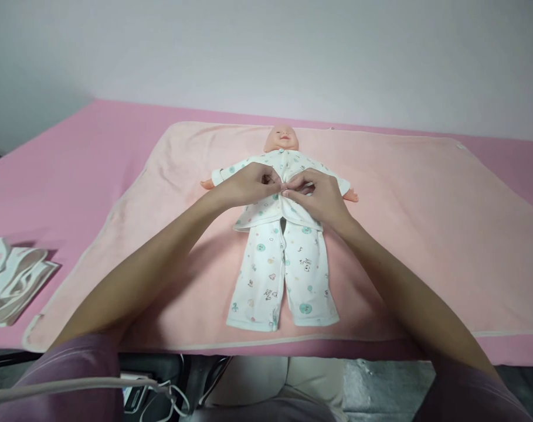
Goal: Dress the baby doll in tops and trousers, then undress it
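Note:
A baby doll [280, 139] lies on its back, head toward the wall and arms spread. It wears a white printed jacket [257, 212] and matching white trousers [308, 272]. Over the doll's chest, my left hand [258, 183] and my right hand [315, 192] meet at the jacket's front opening. The fingers of both are pinched on the jacket's front edges, fingertips almost touching. Whatever small fastener may be between them is hidden. One fastener shows at the jacket's collar, below the chin.
A peach blanket [424, 234] lies under the doll on a pink-covered table [85, 152]. Folded printed cloths [17, 281] are stacked at the left edge. Behind is a pale wall [292, 58]. A pale cable [73, 384] crosses the lower left.

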`<action>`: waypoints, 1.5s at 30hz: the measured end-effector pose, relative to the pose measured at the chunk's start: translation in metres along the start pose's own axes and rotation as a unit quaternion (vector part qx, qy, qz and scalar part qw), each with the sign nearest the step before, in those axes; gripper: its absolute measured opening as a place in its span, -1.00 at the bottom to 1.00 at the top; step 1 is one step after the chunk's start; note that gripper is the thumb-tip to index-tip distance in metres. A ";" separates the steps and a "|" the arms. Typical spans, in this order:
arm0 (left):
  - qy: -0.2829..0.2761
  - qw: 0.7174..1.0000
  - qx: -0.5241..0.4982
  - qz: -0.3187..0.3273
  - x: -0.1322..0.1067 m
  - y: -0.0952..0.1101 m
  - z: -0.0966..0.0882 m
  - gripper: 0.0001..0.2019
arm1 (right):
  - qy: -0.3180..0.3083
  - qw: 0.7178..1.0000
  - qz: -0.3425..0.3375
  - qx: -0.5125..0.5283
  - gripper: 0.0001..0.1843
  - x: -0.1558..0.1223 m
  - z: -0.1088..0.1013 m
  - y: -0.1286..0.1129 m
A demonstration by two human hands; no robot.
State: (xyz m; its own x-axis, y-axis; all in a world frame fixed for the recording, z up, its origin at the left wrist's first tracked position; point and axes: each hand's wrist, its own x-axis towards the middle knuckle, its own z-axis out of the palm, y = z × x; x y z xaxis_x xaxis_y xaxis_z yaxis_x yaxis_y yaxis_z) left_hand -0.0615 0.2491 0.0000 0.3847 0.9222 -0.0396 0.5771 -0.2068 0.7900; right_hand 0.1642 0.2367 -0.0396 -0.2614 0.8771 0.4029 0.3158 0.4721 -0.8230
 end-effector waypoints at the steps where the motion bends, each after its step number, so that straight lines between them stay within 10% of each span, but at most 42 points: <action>1: 0.006 1.000 0.008 -0.007 -0.001 0.001 -0.001 -0.76 | -0.003 1.000 0.005 0.011 -0.89 0.000 0.000 0.002; 33: 0.003 1.000 0.012 -0.010 0.000 -0.002 0.002 -0.78 | -0.109 0.992 0.006 -0.057 -0.74 0.011 -0.011 0.010; 39: 0.017 1.000 -0.004 0.003 0.000 -0.002 0.003 -0.70 | -0.036 0.987 -0.051 -0.147 -0.83 -0.013 -0.005 -0.016; 45: 0.064 0.997 0.032 0.007 0.001 0.002 0.011 -0.73 | -0.104 0.951 -0.108 -0.269 -0.76 -0.046 0.000 -0.035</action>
State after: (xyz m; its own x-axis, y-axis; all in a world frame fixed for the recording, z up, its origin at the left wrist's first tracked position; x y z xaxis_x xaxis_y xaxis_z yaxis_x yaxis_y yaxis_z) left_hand -0.0521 0.2457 -0.0052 0.3002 0.9525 0.0518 0.6196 -0.2360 0.7486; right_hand 0.1649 0.1802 -0.0294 -0.5306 0.7441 0.4058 0.6410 0.6656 -0.3823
